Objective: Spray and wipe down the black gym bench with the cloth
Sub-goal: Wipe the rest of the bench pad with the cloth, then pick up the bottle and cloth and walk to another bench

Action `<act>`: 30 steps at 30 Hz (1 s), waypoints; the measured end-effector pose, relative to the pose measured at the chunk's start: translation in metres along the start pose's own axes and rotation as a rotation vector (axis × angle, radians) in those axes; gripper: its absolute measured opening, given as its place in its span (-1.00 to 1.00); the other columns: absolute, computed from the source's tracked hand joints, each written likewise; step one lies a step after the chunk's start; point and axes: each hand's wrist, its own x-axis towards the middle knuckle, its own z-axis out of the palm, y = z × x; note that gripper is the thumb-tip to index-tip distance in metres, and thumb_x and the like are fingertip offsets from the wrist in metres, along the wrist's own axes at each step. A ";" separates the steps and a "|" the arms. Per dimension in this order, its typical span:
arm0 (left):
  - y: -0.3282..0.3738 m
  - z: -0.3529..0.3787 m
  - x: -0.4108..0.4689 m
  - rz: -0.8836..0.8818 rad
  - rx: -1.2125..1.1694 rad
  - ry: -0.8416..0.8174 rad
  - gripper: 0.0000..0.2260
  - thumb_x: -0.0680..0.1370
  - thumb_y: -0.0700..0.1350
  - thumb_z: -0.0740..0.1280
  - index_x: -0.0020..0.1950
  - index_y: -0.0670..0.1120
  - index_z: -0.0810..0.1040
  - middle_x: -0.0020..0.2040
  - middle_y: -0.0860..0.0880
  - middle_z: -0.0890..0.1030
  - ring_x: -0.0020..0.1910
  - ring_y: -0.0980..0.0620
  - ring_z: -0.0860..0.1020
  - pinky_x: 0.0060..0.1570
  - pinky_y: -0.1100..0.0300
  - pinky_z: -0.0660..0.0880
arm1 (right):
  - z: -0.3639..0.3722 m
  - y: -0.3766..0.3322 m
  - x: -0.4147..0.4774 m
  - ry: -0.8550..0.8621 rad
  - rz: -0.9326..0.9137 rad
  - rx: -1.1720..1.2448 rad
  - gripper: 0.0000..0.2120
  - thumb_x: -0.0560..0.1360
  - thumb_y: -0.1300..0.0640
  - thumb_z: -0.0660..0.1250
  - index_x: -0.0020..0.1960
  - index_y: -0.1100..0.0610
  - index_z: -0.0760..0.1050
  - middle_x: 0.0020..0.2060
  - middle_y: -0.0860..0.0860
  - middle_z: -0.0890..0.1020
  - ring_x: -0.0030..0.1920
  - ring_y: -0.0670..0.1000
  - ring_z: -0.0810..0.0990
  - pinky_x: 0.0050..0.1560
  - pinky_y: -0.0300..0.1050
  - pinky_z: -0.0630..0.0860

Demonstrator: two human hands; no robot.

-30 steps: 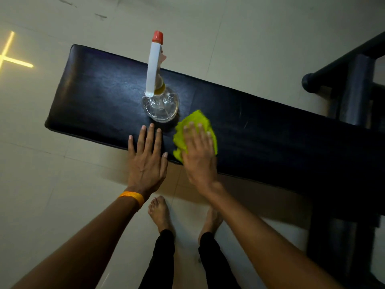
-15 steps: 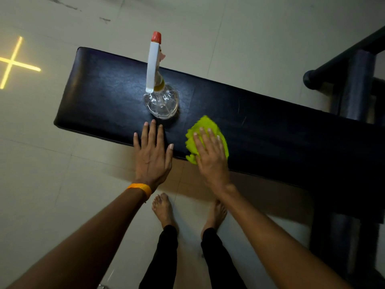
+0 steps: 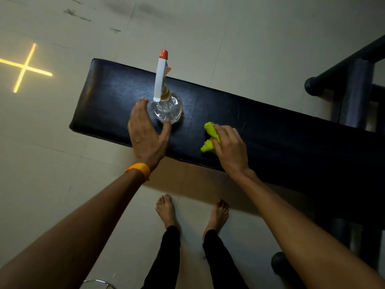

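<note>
A person's left hand (image 3: 146,133), grip open, cups a clear, unlabelled spray bottle (image 3: 165,108) standing on the black bench (image 3: 270,130), while the right hand (image 3: 230,149) clutches a bunched yellow-green cloth (image 3: 210,136) against the padding nearby.

Clear spray bottle (image 3: 166,109) upright on black bench (image 3: 260,130); bunched yellow-green cloth (image 3: 210,136) beside.
</note>
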 end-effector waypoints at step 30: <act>0.388 -0.139 -0.074 0.378 -0.047 -0.021 -0.66 0.65 0.10 0.18 0.04 -0.20 0.46 -0.34 -0.16 0.57 -0.39 -0.28 0.51 -0.36 0.10 0.24 | -0.382 -0.068 -0.043 0.564 0.490 0.340 -0.69 0.58 0.19 0.33 0.30 0.24 0.56 0.15 0.16 0.63 0.14 0.13 0.60 0.13 -0.24 0.39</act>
